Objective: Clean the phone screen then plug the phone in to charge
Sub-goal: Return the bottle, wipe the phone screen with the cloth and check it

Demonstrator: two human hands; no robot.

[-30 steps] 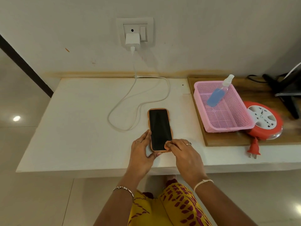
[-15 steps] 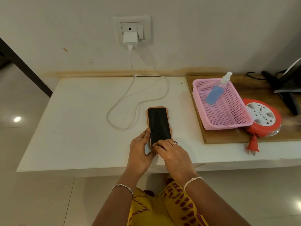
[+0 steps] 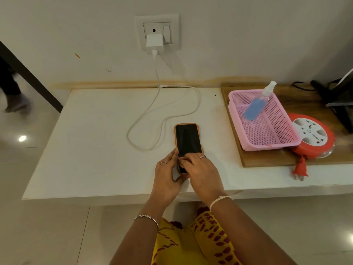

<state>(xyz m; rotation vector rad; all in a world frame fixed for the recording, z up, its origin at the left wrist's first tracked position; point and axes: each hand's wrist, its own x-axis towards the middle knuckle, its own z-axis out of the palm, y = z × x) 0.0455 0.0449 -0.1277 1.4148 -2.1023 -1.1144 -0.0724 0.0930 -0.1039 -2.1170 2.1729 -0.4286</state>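
Black-screened phone in orange case [image 3: 188, 139] lay flat near front edge of white table [image 3: 95, 140]. Left hand [image 3: 166, 175] pinched phone's lower edge; right hand [image 3: 200, 172] pressed fingertips flat on lower screen, clamped on nothing visible. Risk: hard rub could push phone off edge. White charging cable [image 3: 162, 119] looped just beside; pink mesh basket [image 3: 282, 138] with blue spray bottle [image 3: 256, 108] well apart, nothing blocking.

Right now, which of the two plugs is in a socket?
The white charger, seated in the wall socket; the red plug dangles loose off the table edge.
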